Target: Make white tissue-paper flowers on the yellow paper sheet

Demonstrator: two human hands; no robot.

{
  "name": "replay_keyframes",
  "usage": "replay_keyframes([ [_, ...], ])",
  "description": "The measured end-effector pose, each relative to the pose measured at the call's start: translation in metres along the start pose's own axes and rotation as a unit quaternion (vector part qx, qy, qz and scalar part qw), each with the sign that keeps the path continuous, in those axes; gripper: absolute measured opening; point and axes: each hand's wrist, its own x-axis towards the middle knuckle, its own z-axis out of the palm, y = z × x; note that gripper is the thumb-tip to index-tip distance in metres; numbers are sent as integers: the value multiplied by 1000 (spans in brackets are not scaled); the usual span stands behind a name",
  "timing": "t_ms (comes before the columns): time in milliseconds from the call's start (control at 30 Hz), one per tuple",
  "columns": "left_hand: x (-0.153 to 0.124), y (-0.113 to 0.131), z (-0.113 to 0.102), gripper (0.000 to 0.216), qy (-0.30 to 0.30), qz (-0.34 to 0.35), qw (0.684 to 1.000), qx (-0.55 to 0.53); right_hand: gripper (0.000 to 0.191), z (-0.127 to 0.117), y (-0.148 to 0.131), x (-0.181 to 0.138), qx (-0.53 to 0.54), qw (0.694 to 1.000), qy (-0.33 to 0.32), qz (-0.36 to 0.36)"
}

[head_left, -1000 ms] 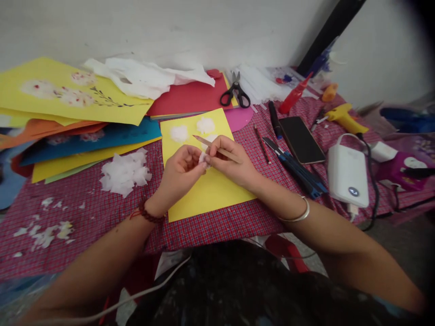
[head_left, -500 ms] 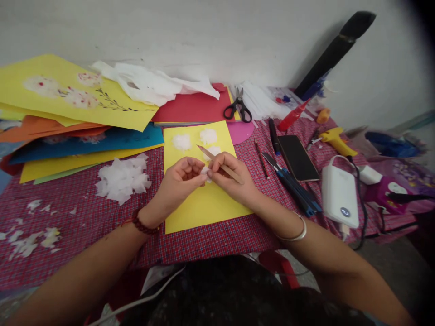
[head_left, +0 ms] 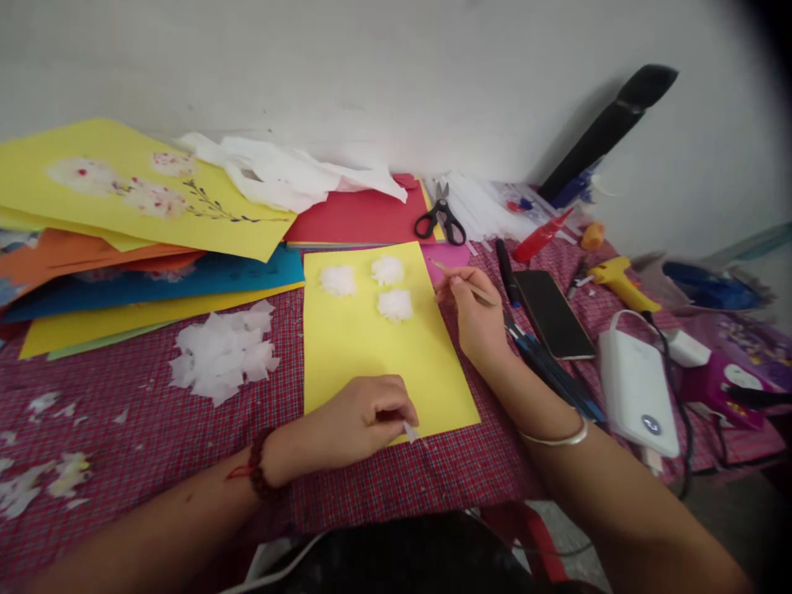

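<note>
My left hand (head_left: 365, 417) is closed in a pinch over the near edge of a yellow sheet (head_left: 352, 355). A small piece of white tissue paper (head_left: 411, 431) sticks out from its fingertips. Just past the sheet's right edge, my right hand (head_left: 481, 322) grips a slim wooden pencil (head_left: 473, 289), its pointed end toward the upper left. Three fluffy white tissue tufts, one of them the nearest tuft (head_left: 394, 305), sit on the upper part of the sheet. Left of it lies a loose pile of white tissue squares (head_left: 223, 351).
Behind are black-handled scissors (head_left: 440, 216), red card (head_left: 365, 216) and a stack topped by a flower-decorated yellow sheet (head_left: 210, 186). To the right lie a phone (head_left: 553, 313), blue cutters (head_left: 550, 363), a white power bank (head_left: 637, 384) and a yellow glue gun (head_left: 624, 285). Paper scraps (head_left: 68, 474) lie left.
My hands have parted from above the sheet's middle. The left came toward the near edge with the tissue piece; the right moved right with the pencil. The third tuft is now fully uncovered.
</note>
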Motion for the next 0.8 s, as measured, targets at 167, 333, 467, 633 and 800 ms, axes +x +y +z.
replay_keyframes([
  [167, -2, -1, -2, 17, 9, 15, 1000, -3, 12, -4, 4, -3, -18, 1000, -21, -1],
  [333, -1, -2, -2, 16, 25, -34, 999, 5, 14, -7, 7, -2, -64, 997, -44, -16],
  [467, 0, -3, -2, 16, 30, -21, 999, -1, 15, -8, 6, -3, -88, 994, -57, -21],
  [633, -1, -1, -4, 20, 17, 8, 1000, -15, 16, -8, 9, -2, -86, 994, -59, -29],
  [800, 0, -2, -14, 6, 91, -104, 963, -231, 14, -5, 4, -2, -98, 993, -51, -28],
])
